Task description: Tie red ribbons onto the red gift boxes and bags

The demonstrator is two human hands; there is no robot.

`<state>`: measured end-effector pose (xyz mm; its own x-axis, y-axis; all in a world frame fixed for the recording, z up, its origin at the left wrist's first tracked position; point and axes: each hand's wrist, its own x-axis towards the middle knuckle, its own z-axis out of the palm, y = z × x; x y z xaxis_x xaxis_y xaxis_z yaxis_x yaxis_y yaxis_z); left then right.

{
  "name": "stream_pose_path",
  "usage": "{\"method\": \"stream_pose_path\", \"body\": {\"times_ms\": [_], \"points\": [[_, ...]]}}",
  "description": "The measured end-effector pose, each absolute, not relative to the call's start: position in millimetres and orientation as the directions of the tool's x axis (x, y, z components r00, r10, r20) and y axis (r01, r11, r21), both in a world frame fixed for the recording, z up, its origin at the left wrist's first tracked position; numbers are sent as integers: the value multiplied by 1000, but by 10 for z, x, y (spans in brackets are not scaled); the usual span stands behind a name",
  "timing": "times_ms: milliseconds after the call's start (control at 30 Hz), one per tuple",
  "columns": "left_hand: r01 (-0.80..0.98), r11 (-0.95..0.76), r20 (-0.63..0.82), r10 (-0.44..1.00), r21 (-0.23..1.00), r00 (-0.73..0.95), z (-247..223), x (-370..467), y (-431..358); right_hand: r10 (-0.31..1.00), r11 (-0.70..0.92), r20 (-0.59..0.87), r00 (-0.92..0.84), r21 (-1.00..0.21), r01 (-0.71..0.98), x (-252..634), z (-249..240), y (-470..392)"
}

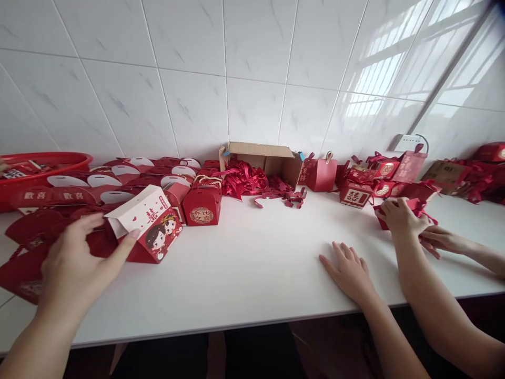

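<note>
My left hand (84,258) has its thumb and fingers about the end of a white and red gift box (152,223). Two cartoon figures and a red double-happiness sign are printed on this box, which sits tilted among other boxes at the left. My right hand (349,271) lies palm down on the white table (252,268), fingers stretched out and nothing in them. Right of the gift box stands a red box (203,205) with a gold round emblem and a twisted cord handle.
Rows of red gift boxes (59,197) and a red basin (79,158) fill the left. A cardboard box (292,166) spills red ribbons (244,179) by the tiled wall. At right, a co-worker's hands (404,218) hold a red box, near finished-looking boxes (355,193) and a power strip (404,142).
</note>
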<state>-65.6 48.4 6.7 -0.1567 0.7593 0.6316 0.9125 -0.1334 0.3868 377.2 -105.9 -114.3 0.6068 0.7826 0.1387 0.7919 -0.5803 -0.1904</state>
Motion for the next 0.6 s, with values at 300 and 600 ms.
{"method": "stream_pose_path", "body": {"times_ms": [300, 600], "points": [[952, -168, 671, 739, 257, -51, -14, -648, 518, 787, -568, 159, 596, -191, 801, 3763, -1138, -1069], [841, -161, 573, 795, 516, -200, -10, -604, 216, 760, -561, 211, 615, -264, 784, 3841, -1298, -1048]]}}
